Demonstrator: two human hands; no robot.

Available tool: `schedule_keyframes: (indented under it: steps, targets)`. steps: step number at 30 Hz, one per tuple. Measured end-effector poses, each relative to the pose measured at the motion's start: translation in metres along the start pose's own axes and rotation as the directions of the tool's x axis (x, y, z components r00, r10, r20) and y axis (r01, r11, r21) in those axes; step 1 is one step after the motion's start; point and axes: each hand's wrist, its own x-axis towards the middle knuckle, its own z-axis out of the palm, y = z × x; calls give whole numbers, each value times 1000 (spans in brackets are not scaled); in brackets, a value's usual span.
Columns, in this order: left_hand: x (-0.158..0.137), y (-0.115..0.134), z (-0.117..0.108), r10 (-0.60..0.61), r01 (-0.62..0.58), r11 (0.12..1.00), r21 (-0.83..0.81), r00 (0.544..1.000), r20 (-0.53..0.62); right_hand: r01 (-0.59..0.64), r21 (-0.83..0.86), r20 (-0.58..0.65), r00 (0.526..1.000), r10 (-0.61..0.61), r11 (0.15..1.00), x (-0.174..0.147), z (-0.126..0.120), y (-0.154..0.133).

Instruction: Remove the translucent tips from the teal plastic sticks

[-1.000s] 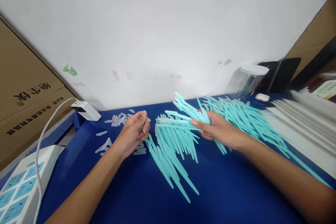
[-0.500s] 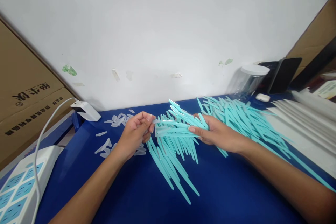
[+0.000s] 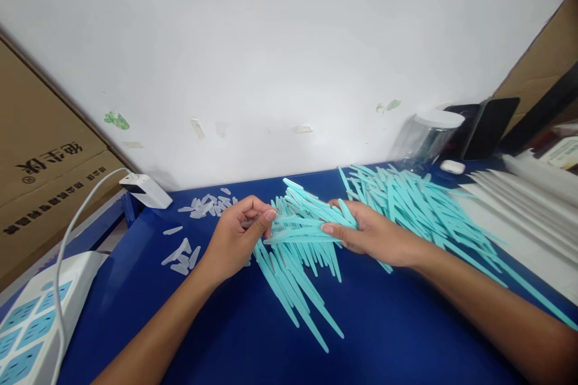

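Note:
My right hand (image 3: pixel 361 228) is closed round a fanned bunch of turquoise eyebrow razors (image 3: pixel 311 230), their ends pointing left. My left hand (image 3: pixel 241 231) pinches at the left ends of this bunch; a translucent blade cap (image 3: pixel 247 224) shows partly between its fingers. Below the held bunch lies a pile of similar razors (image 3: pixel 298 295) on the blue table (image 3: pixel 253 337). Loose translucent caps (image 3: pixel 208 206) lie to the left of my left hand, with a second small group of caps (image 3: pixel 182 257) nearer me.
A larger heap of turquoise razors (image 3: pixel 406 204) lies at right, beside white sheets or sleeves (image 3: pixel 533 210). Behind it stand a white-lidded clear jar (image 3: pixel 428 138) and a dark phone-like slab (image 3: pixel 491 129). At left are a power strip (image 3: pixel 49 307), a white adapter (image 3: pixel 147 190) and a cardboard box (image 3: pixel 45 132).
My left hand has shifted slightly right and down, its fingertips closer to the razor ends. The bunch in my right hand has tilted and spread a little differently.

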Motion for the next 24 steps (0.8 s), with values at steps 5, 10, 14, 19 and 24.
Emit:
schedule_keyframes:
  steps: [5,10,14,19,24]
  targets:
    - [-2,4,3,38,-38,999,24,999,27,4,11,-9,1000,-4,1000,0,4,1]
    - [-4,9,7,21,-21,1000,7,999,46,6,2,-5,1000,-6,1000,0,10,0]
    - [-6,12,9,1,-1,1000,-19,1000,19,-3,7,-19,1000,3,1000,-1,14,2]
    - [-7,8,15,-3,2,999,-41,1000,-16,1,29,-41,999,0,1000,-1,17,3]
    - [-1,5,11,-158,125,947,-296,983,-91,-5,57,-62,998,9,998,0,15,-2]
